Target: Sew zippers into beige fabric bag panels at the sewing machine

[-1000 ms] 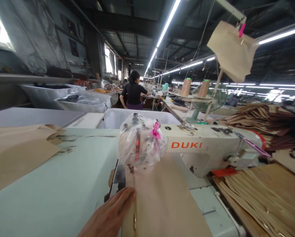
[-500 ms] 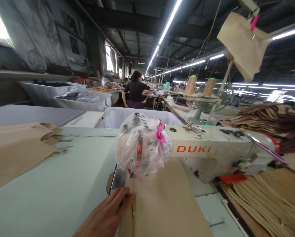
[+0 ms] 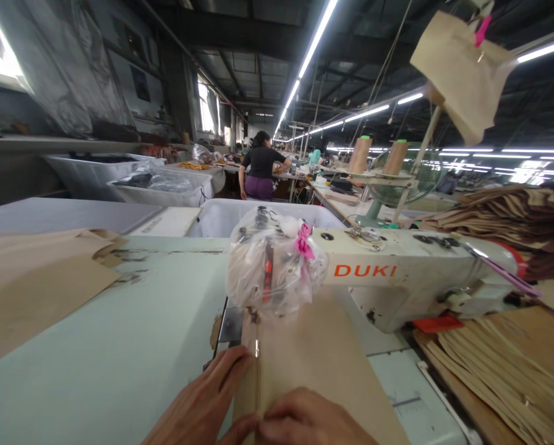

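A beige fabric panel point(image 3: 314, 371) lies under the sewing machine head point(image 3: 277, 266), which is wrapped in clear plastic tied with a pink strip. Along the panel's left side runs a narrow strip that looks like a zipper point(image 3: 257, 377), with a shiny metal bit on it. My left hand point(image 3: 207, 398) rests on the panel's left edge, fingers stretched forward and thumb reaching toward the strip. At the bottom, my right hand point(image 3: 311, 417) has its fingers curled and pinched at the strip, close to my left thumb. Its fingertips are partly hidden.
More beige panels point(image 3: 40, 284) lie on the left of the pale green table point(image 3: 166, 321). Beige strips point(image 3: 490, 371) are stacked at the right, below brown pieces point(image 3: 513, 235). Thread cones point(image 3: 360, 154) stand behind the machine. A person point(image 3: 261, 167) works farther back.
My right hand has come into view at the bottom and pinches the strip. My left hand stays on the panel's left edge, its thumb now stretched toward the strip. The view has shifted slightly.
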Motion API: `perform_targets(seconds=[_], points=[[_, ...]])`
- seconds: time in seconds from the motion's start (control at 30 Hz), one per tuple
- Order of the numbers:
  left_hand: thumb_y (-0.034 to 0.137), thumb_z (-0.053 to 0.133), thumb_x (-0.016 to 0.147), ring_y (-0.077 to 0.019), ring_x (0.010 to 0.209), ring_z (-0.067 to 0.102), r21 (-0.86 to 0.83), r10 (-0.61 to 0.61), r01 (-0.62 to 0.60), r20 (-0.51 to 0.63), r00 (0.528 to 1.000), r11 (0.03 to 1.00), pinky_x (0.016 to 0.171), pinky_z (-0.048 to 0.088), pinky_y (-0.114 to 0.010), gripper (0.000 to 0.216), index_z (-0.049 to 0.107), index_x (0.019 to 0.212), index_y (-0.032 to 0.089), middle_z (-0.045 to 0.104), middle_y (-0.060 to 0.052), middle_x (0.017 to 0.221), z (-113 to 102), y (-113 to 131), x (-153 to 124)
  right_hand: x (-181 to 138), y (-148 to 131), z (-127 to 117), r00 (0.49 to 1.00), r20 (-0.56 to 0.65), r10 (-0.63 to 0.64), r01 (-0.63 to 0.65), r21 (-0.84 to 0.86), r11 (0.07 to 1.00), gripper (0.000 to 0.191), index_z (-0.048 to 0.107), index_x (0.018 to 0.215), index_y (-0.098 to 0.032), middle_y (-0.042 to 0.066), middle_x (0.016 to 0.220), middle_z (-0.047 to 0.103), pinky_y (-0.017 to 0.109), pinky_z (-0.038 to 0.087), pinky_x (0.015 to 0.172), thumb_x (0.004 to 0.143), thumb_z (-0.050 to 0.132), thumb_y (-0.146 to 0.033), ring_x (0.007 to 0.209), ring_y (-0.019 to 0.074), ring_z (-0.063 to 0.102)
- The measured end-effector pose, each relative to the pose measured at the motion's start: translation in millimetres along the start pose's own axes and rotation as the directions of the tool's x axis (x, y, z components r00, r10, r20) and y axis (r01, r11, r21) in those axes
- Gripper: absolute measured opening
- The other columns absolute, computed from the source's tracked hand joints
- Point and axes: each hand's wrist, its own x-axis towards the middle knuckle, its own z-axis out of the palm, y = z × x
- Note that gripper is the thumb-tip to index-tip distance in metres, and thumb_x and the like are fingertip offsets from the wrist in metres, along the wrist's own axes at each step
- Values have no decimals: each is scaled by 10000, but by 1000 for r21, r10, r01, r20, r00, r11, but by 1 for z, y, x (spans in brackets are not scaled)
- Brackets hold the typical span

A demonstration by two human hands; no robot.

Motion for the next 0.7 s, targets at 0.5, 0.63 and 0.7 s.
perform_targets(seconds=[0.5, 0.63, 0.7], points=[[396, 588, 927, -218, 1116, 652, 34, 166, -168, 47, 985, 985, 956, 546, -284, 416, 565, 1331, 298, 657, -37, 1281, -16, 12, -9, 31, 8, 5, 996, 87, -10, 29, -217, 976, 425, 469, 1367, -188, 96, 1356, 553, 425, 387, 1101, 950, 534, -134, 1268, 219, 488], [383, 583, 926, -217, 1102, 659, 48, 190, -191, 26, 981, 980, 936, 559, -289, 411, 568, 1328, 302, 667, -22, 1268, -13, 4, -4, 32, 14, 7, 989, 146, -22, 47, -169, 984, 390, 491, 1354, -233, 56, 1402, 536, 429, 298, 1165, 983, 451, -116, 1321, 185, 454], [376, 587, 918, -219, 1096, 661, 50, 190, -191, 13, 982, 980, 932, 562, -295, 406, 575, 1318, 310, 668, -20, 1263, -11, 1, -1, 39, 20, 6, 989, 146, -12, 33, -147, 989, 386, 512, 1331, -250, 34, 1368, 562, 405, 304, 1159, 973, 472, -113, 1284, 171, 488]])
